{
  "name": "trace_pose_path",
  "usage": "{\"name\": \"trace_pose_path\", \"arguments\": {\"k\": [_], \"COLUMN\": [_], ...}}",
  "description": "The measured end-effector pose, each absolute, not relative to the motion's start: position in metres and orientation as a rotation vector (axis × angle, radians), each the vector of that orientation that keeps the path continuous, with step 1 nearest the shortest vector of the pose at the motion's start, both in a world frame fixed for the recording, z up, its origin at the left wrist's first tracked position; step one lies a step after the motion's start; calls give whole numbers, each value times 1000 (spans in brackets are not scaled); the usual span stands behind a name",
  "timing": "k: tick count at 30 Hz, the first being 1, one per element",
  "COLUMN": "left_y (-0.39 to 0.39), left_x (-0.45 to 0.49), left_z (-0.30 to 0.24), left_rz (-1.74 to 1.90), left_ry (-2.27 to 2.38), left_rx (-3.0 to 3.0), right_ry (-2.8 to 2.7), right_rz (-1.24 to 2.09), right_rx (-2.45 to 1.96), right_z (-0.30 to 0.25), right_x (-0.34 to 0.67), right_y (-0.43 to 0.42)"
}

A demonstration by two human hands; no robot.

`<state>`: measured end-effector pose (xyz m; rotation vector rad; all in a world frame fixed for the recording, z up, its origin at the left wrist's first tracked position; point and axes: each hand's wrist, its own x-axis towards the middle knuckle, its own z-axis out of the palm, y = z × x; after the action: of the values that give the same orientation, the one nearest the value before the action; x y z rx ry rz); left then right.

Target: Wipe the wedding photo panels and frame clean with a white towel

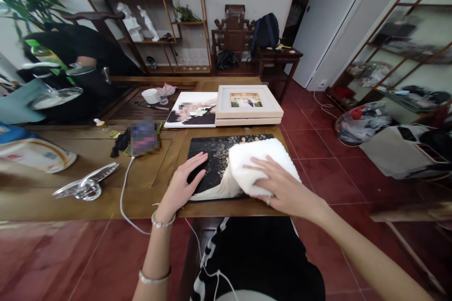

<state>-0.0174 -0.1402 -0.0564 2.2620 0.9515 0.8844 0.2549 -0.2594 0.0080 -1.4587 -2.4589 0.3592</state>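
Observation:
A dark glossy photo print [215, 157] lies flat on the wooden table [148, 171] near its front edge. My left hand [183, 181] rests on the print's left side with fingers stretched out flat, holding nothing. My right hand [275, 183] presses a folded white cloth [259, 162] down onto the print's right half, fingers spread over the cloth. Behind the print lie a second large photo [192, 110] and a pale wooden picture frame [247, 103] stacked on another.
A blurred phone [144, 136] with a white cable [123, 193] lies left of the print, next to a dark rag. Metal tongs [86, 183] and a plate [35, 155] sit further left. Bowls, a shelf, a carved chair, a backpack and floor clutter surround the table.

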Motion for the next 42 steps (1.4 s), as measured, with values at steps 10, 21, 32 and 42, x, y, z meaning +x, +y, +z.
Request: {"name": "trace_pose_path", "arguments": {"k": [10, 21, 32, 42], "left_y": [-141, -140, -140, -139], "left_x": [-17, -17, -17, -17], "left_z": [-56, -57, -56, -59], "left_rz": [887, 884, 876, 898], "left_ry": [949, 953, 955, 939], "left_rx": [2259, 2257, 2257, 2255], "right_ry": [-2419, -2521, -2536, -2498], "right_rz": [136, 195, 432, 198], "right_rx": [-1563, -1507, -1451, -1494], "right_z": [-7, 0, 4, -3], "right_x": [296, 265, 228, 242], "right_y": [-180, -244, -306, -199]}}
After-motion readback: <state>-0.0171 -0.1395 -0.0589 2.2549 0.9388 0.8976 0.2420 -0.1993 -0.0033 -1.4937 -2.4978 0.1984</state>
